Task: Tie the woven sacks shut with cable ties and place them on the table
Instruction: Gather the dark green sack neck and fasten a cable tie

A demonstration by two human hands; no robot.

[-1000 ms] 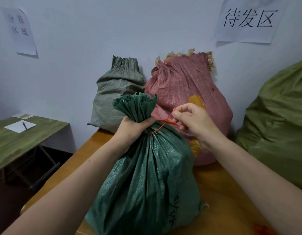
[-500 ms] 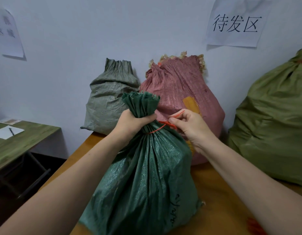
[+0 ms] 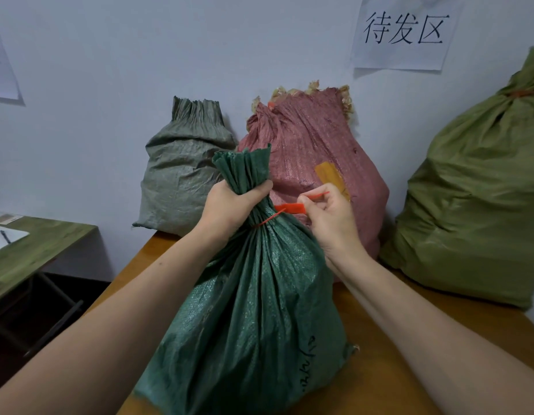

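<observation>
The orange-brown wooden table [image 3: 376,384] carries 4 woven sacks. An olive-green sack [image 3: 475,205] sits at the right edge and a red sack [image 3: 313,151] on the far edge. A grey-green sack [image 3: 182,181] fills the far left corner, and the dark green woven sack [image 3: 253,310] stands near the front left.

The left hand [image 3: 230,205] clenches the dark green sack's gathered neck just above the red plastic cable tie [image 3: 291,208]. The right hand [image 3: 328,217] pinches the tie's tail in its fingertips [image 3: 304,202], just right of the neck.

Since 1 s ago the loop has drawn in from a slack curve to lie tight on the pleats. This sack looks nearly closed.
</observation>
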